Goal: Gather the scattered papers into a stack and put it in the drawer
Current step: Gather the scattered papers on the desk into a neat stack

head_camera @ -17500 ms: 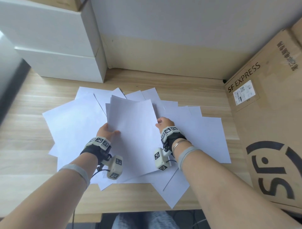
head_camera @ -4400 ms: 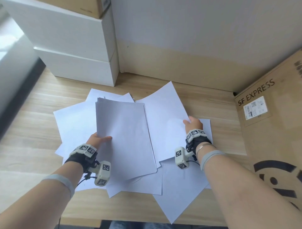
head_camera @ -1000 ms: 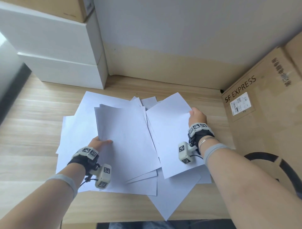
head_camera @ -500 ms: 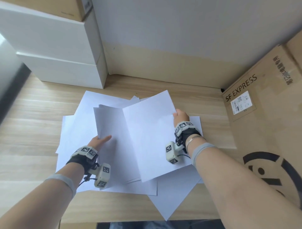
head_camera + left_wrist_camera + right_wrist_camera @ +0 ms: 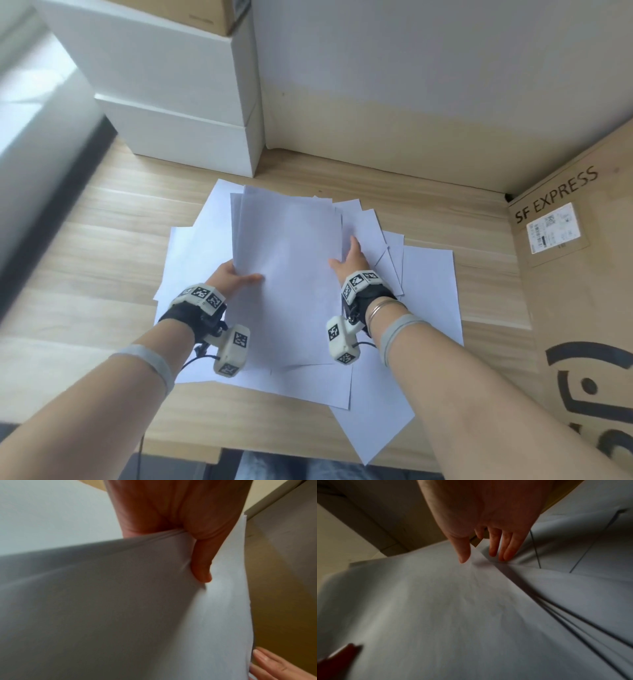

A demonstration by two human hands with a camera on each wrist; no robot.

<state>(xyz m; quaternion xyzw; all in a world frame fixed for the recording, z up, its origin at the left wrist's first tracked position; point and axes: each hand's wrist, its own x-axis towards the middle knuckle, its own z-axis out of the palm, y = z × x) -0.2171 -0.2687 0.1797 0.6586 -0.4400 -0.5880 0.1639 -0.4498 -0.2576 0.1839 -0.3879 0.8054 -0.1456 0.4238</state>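
A stack of white papers (image 5: 287, 274) is lifted slightly above the wooden table (image 5: 102, 240). My left hand (image 5: 236, 275) pinches its left edge, thumb (image 5: 200, 568) on top and fingers hidden underneath. My right hand (image 5: 349, 260) is at the stack's right edge. Its thumb (image 5: 462, 557) lies on the top sheet, and its straight fingers (image 5: 498, 553) touch the loose sheets beside it. More loose papers (image 5: 428, 291) lie spread under and around the stack, left (image 5: 191, 260) and near the front (image 5: 370, 421).
Two white box-like units (image 5: 178, 137) stand stacked at the back left, with a cardboard box (image 5: 205, 13) on top. A large SF EXPRESS carton (image 5: 582, 308) walls off the right side. The wall is close behind.
My right hand has swung a sheet leftward and laid it on the stack in my left hand. It now rests with straight fingers at the stack's right edge.
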